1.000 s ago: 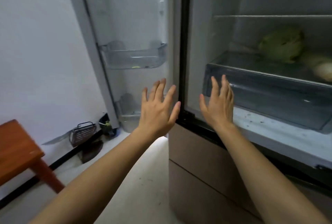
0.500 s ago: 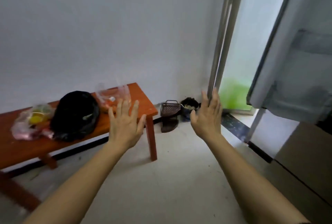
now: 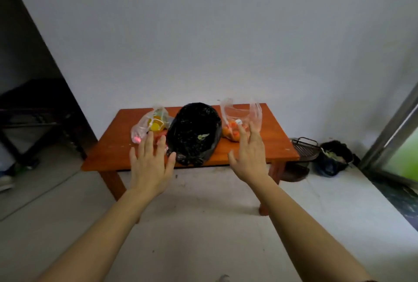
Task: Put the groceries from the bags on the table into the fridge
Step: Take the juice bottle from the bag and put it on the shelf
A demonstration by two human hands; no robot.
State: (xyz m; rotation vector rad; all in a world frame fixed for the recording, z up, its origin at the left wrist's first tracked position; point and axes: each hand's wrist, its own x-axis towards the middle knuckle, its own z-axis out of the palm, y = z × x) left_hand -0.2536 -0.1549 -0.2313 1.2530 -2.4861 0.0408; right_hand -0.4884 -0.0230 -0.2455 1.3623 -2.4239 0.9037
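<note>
A low orange-brown wooden table (image 3: 274, 137) stands against the white wall with three bags on it. A black plastic bag (image 3: 194, 133) sits in the middle. Left of it lies a clear bag (image 3: 150, 124) with yellow and pink items. Right of it stands a clear bag (image 3: 239, 121) holding orange produce. My left hand (image 3: 150, 165) is raised in front of the table's left half, fingers spread, holding nothing. My right hand (image 3: 250, 156) hovers in front of the right clear bag, open and empty. The fridge is out of view.
A dark wire basket (image 3: 305, 148) and a dark bag of scraps (image 3: 333, 159) sit on the floor right of the table. A metal door frame (image 3: 389, 137) rises at the far right. Dark furniture (image 3: 34, 112) fills the left side. Pale floor lies between me and the table.
The view has swung from the open fridge leftward to the table, which now sits centred ahead. Both hands stayed raised and empty throughout.
</note>
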